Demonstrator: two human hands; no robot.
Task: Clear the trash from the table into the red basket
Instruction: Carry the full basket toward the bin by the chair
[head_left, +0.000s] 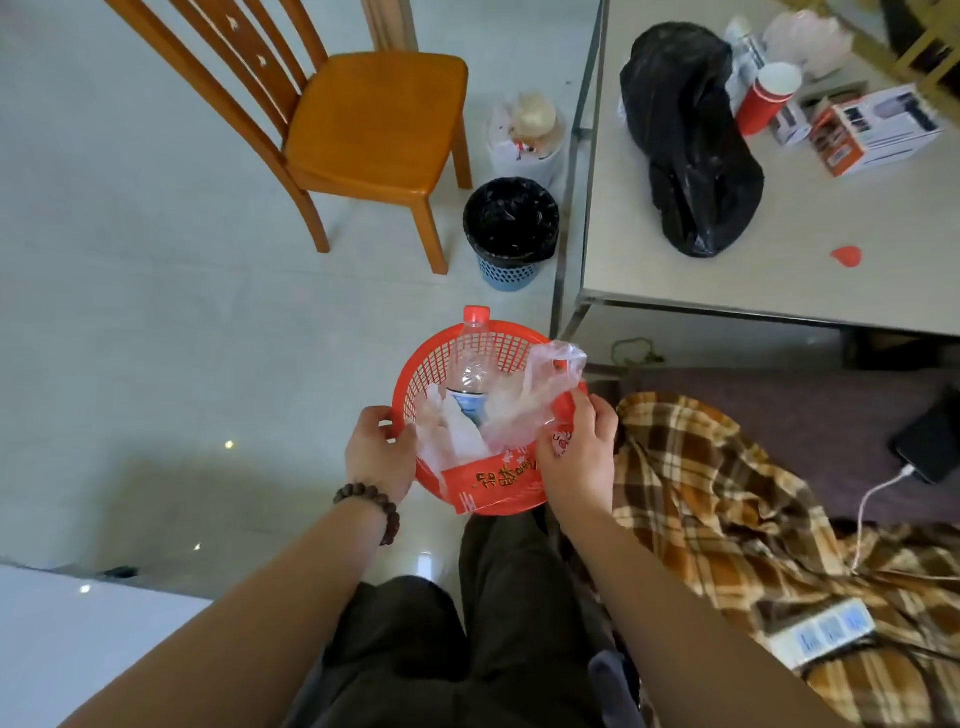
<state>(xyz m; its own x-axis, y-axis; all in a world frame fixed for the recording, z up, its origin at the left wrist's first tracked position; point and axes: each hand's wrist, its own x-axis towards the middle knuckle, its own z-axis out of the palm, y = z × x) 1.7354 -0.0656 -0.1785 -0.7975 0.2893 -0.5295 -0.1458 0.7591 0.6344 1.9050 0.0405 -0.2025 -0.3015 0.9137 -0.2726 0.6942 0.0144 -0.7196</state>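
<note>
Both hands grip the red basket (415, 374) by its rim — left hand (378, 451) curled over the left edge, right hand (579, 451) over the right, also pinching a clear plastic bag (540, 395). Inside lie a plastic bottle (471, 371) (red cap up) and a red packet (493, 480). A black bag (685, 140) and a red cup (766, 98) sit on the tabletop (727, 291).
</note>
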